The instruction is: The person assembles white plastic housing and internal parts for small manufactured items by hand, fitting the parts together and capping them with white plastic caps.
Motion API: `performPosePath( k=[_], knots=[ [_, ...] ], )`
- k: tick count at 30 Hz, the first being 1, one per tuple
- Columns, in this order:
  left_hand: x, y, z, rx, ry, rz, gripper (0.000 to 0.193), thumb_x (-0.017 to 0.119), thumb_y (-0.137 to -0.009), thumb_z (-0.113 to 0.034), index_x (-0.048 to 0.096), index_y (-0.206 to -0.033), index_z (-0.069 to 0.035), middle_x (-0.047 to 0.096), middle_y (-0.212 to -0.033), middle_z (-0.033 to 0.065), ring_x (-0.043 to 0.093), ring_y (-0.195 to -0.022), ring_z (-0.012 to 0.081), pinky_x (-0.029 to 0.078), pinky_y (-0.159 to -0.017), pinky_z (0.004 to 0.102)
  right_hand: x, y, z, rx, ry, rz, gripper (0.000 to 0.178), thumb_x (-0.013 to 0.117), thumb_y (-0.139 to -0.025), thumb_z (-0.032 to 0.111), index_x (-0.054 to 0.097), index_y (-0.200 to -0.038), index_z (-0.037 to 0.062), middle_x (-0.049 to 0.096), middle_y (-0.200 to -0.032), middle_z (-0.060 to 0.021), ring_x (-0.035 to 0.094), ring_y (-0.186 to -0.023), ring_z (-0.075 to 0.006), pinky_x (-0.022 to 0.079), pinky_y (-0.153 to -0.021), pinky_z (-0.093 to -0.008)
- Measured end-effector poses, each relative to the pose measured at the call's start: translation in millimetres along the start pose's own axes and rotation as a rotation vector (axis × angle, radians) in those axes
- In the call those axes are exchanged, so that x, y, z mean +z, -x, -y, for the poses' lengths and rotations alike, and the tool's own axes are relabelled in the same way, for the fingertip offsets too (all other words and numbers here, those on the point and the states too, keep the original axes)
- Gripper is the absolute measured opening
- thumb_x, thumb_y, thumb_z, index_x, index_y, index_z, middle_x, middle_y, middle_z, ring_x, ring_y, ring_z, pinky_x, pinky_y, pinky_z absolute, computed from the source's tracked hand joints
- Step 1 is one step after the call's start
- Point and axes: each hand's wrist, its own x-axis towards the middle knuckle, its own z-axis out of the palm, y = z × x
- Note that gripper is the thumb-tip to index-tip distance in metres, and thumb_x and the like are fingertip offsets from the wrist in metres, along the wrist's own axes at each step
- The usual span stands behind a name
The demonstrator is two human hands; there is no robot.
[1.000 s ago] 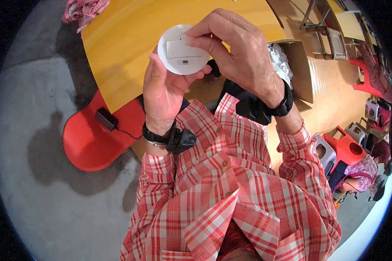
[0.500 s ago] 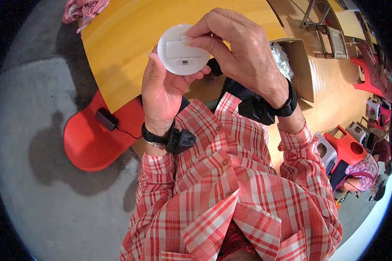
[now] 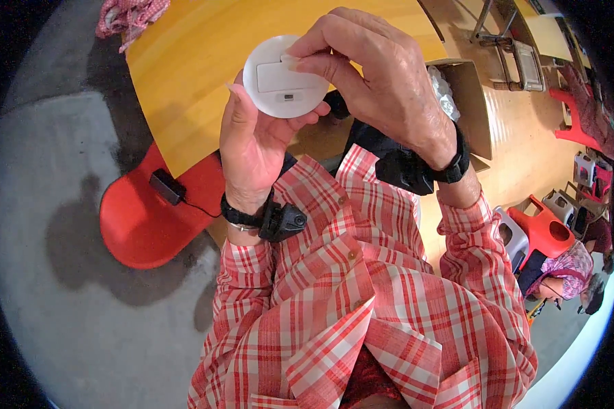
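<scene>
A round white plastic device point(image 3: 271, 101) with its flat face up shows a rectangular panel point(image 3: 280, 78), like a battery cover, and a small dark slide switch point(image 3: 288, 97). My left hand point(image 3: 254, 146) cradles it from below, thumb at its left side and fingers curled beneath. From the right, my right hand point(image 3: 396, 88) reaches over with thumb and forefinger pinched at the panel's upper right corner. Whether anything small sits between those fingertips is hidden. Both wrists wear black straps; a black clip-like unit point(image 3: 283, 221) is on the left one.
Below the hands is the yellow tabletop point(image 3: 191, 82), with a checked cloth point(image 3: 129, 20) at its far left corner. A red stool point(image 3: 140, 225) carries a black box point(image 3: 167, 186) with a cable. At right stand an open cardboard box point(image 3: 472, 102), several stools and another person point(image 3: 563, 273).
My right hand has shifted slightly right, its pinch still at the panel corner. The device and my left hand have moved a little to the left.
</scene>
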Motion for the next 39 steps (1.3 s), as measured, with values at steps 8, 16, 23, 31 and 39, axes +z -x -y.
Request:
performPosePath(
  k=[8, 16, 23, 31, 39],
  knots=[
    [2, 4, 1, -0.003, -0.002, -0.047, 0.063, 0.037, -0.093, -0.048, 0.031, -0.13, 0.003, 0.052, -0.114, 0.0189, 0.062, -0.089, 0.0313, 0.053, -0.077, 0.0362, 2, 11, 2, 0.267, -0.089, 0.092, 0.01, 0.066, -0.075, 0.004, 0.06, -0.083, 0.0004, 0.057, -0.074, -0.0095, 0.057, -0.069, -0.0256, 0.046, -0.06, -0.032],
    [6, 2, -1, 0.027, -0.089, -0.007, 0.059, 0.036, -0.093, -0.047, 0.034, -0.127, 0.001, 0.052, -0.116, 0.0182, 0.06, -0.095, 0.0294, 0.053, -0.079, 0.0368, 3, 22, 10, 0.051, 0.324, 0.102, 0.032, 0.066, -0.063, 0.008, 0.065, -0.095, 0.0125, 0.053, -0.078, -0.0027, 0.053, -0.069, -0.0207, 0.044, -0.064, -0.0323],
    [-3, 1, -2, 0.044, -0.076, -0.021, 0.049, 0.039, -0.094, -0.041, 0.036, -0.124, -0.001, 0.049, -0.119, 0.0158, 0.056, -0.104, 0.0257, 0.053, -0.083, 0.0393, 10, 36, 15, 0.039, 0.509, 0.176, 0.031, 0.059, -0.069, 0.021, 0.061, -0.099, 0.0138, 0.05, -0.085, -0.0025, 0.051, -0.078, -0.0186, 0.042, -0.071, -0.033],
    [5, -1, 4, 0.085, -0.285, -0.081, 0.03, 0.047, -0.094, -0.017, 0.041, -0.118, -0.001, 0.055, -0.111, 0.0127, 0.058, -0.098, 0.0212, 0.054, -0.079, 0.0347, 21, 41, 6, 0.667, -0.284, -0.106, 0.025, 0.061, -0.082, 0.016, 0.058, -0.103, 0.004, 0.056, -0.084, -0.0094, 0.056, -0.072, -0.0226, 0.048, -0.063, -0.0318],
    [17, -6, 3, 0.033, -0.471, -0.133, 0.036, 0.042, -0.096, -0.025, 0.038, -0.125, -0.004, 0.054, -0.109, 0.0107, 0.058, -0.097, 0.0183, 0.055, -0.078, 0.0334, 33, 35, 13, 0.753, -0.221, 0.005, 0.034, 0.056, -0.087, 0.031, 0.054, -0.091, -0.0021, 0.056, -0.073, -0.0183, 0.058, -0.068, -0.033, 0.046, -0.058, -0.0377]
  ],
)
